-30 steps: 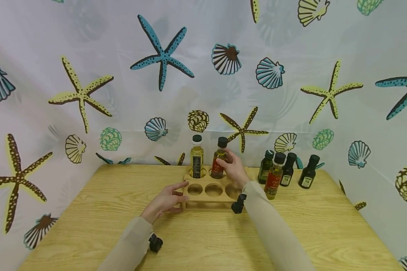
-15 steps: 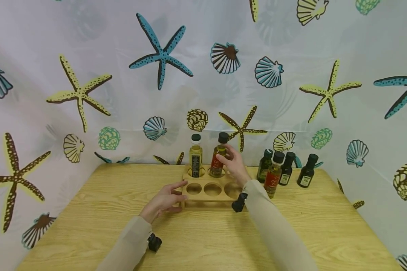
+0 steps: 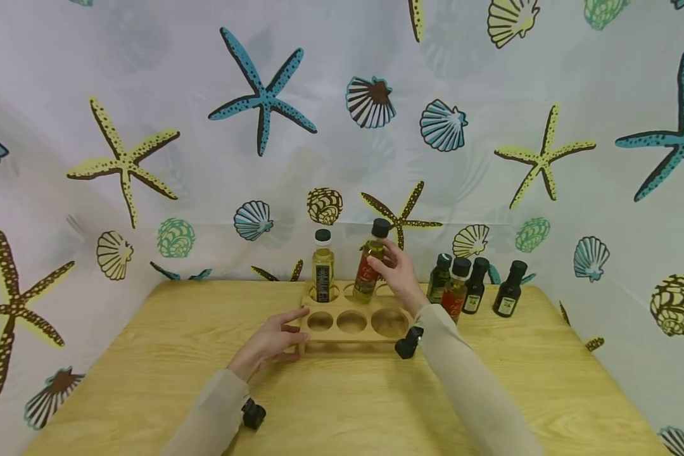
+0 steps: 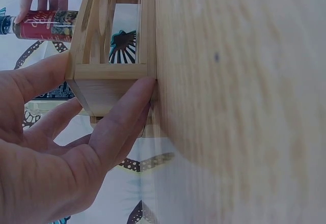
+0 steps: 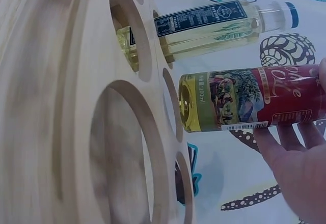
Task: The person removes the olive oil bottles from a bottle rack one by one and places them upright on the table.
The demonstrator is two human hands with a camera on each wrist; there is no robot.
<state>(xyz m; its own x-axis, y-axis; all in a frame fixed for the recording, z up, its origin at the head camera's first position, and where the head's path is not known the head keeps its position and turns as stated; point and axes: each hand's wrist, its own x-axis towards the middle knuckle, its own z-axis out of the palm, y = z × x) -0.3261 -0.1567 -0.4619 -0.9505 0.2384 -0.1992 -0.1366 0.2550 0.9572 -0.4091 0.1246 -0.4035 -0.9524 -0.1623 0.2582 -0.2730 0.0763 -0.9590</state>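
Observation:
My right hand [image 3: 400, 278] pinches a small bottle of olive oil [image 3: 367, 278] with a red label and dark cap. It leans slightly, and in the right wrist view its base [image 5: 187, 103] is close over a back-row hole of the wooden bottle rack [image 3: 348, 341]. At the rack's left end is my left hand [image 3: 270, 342]. Its fingers span that end, fingertips [image 4: 151, 84] touching the upper and lower edges. Beside the red-label bottle, an oil bottle with a black label [image 3: 323, 275] stands upright in the back-left hole.
To the rack's right on the wooden table [image 3: 342, 405] stand another red-label bottle [image 3: 453, 294], a dark green bottle [image 3: 437, 282] and two dark bottles with pale labels, one nearer [image 3: 475, 288] and one farther right [image 3: 507, 294]. A patterned cloth [image 3: 342, 158] hangs behind.
My right hand has raised the olive oil bottle out of the back-row hole and shifted it slightly right, tilting it. My left hand stays at the rack's end. The head view has shifted a little.

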